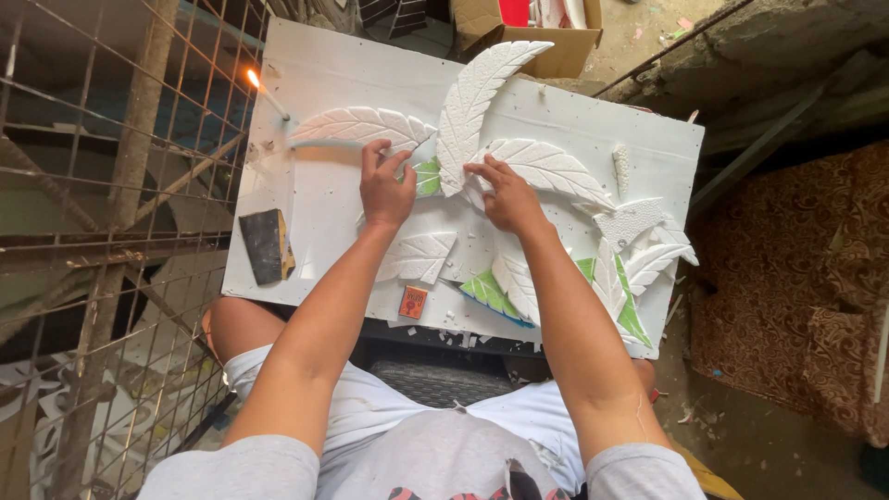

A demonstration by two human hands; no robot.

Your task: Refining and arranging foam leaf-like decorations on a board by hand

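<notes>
A white foam board [315,83] lies across my lap with several carved white foam leaves on it. My left hand [384,185] presses down beside a small green-painted leaf piece [428,176], just below a long leaf [361,125]. My right hand [505,194] rests with fingertips on the base of another long leaf [546,167], next to an upright leaf [472,102] that sticks past the board's far edge. Neither hand grips anything.
A lit white candle [269,95] stands at the board's far left. A dark sanding block [266,245] and a small orange matchbox [413,302] lie near the front edge. More leaves, some green [632,315], sit right. Wire mesh [93,231] left, cardboard box [546,32] beyond.
</notes>
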